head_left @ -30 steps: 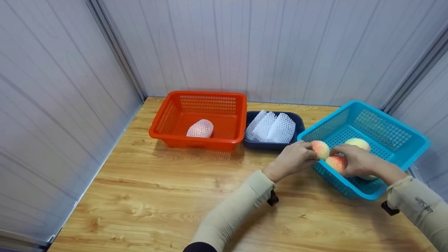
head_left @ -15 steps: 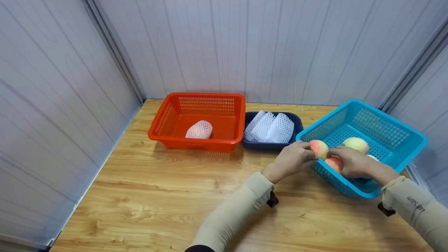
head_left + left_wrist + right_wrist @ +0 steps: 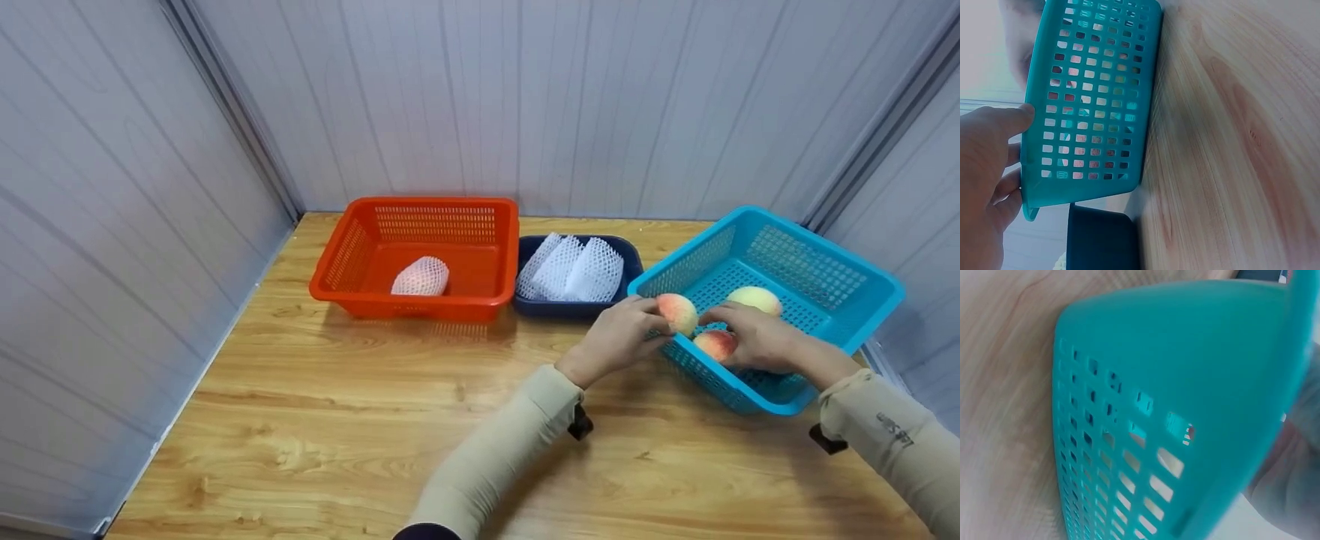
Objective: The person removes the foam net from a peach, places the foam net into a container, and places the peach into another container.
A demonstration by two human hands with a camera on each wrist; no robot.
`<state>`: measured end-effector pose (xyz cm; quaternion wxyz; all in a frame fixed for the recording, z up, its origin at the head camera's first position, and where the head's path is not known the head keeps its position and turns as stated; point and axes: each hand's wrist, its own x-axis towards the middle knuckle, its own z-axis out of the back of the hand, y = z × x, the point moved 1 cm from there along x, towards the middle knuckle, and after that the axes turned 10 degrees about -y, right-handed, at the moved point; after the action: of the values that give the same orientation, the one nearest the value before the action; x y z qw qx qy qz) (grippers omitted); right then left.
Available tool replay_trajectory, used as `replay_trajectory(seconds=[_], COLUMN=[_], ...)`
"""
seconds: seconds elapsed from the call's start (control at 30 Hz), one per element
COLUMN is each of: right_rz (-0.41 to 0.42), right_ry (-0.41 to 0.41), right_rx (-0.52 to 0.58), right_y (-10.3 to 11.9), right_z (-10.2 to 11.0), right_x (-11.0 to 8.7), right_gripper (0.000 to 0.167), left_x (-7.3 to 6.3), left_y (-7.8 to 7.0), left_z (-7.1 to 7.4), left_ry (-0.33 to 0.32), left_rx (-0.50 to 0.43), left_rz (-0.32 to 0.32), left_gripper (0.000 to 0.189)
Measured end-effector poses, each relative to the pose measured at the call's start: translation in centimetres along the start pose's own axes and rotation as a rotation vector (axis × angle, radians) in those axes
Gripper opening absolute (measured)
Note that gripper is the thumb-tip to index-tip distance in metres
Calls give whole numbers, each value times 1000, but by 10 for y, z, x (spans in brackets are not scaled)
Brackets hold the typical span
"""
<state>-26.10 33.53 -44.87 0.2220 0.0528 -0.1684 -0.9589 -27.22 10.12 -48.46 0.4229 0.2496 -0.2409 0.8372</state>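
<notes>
The left hand (image 3: 619, 337) curls its fingers around a pink peach (image 3: 678, 313) at the near corner of the blue basket (image 3: 825, 259). The right hand (image 3: 757, 339) sits inside that basket with its fingers bent over a second peach (image 3: 715, 345); I cannot tell for sure whether it grips this one or just rests on it. A pale peach (image 3: 754, 298) lies just past those fingers.

Far from both hands, the orange basket (image 3: 360, 244) holds one peach in a white net sleeve (image 3: 420, 277). So one looks wrapped and done, and three in the blue basket are bare. More net sleeves (image 3: 574, 268) wait in the dark tray (image 3: 632, 259) between the baskets.

Small dark writing shows on the right sleeve (image 3: 892, 442), but it is too small to read.
</notes>
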Motion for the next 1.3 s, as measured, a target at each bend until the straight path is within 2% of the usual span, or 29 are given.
replay_trajectory(seconds=[0.13,0.3,0.5,0.77,1.0,1.17,1.3], right_rz=[19,99,86,116,214,360,444], right_ry=[3,-28,-53,-168,-280,-387,-462], right_rx=[24,-3,-4,-16,-115,-157,-153], right_y=[1,1,4,16,36,52,64], right_z=[2,4,16,35,32,32,34], right_x=[0,2,4,3,-5,-8,-13], right_gripper=[58,54,52,30,18,14,15], left_x=[-1,-1,1,3,-5,-6,-5], left_y=[0,0,0,3,1,2,2], left_z=[0,-2,-1,2,-1,-3,-4], left_ry=[-8,-14,-3,7,16,-18,-41], left_rx=[-3,-6,-17,-12,-47,-35,-42], left_rz=[-5,-8,2,8,18,10,-1], left_gripper=[19,19,19,20,23,19,16])
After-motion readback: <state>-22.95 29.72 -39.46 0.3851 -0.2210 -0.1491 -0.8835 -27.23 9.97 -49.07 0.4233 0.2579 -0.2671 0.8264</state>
